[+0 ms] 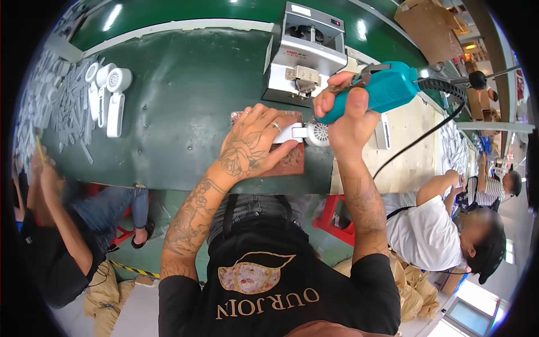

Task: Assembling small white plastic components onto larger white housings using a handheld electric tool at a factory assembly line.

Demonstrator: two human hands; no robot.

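Left hand [252,140] steadied the white handheld fan [300,133] over the reddish-brown pad [289,164] on the green desk [185,101], fingers and thumb pinching its handle. Right hand [355,115] had fingers wrapped round the teal power tool [387,87], lower end near the fan head; couldn't tell contact.

White round-headed fan [315,135], partly over reddish pad [293,163], teal tool [373,92] tilted nearby

Can pass freely over the green mat [185,95] between the fans [102,104] and the left hand [252,140]. Is blocked ahead by the machine [309,54], and on the right by the teal tool [387,92] and its cable [426,133].
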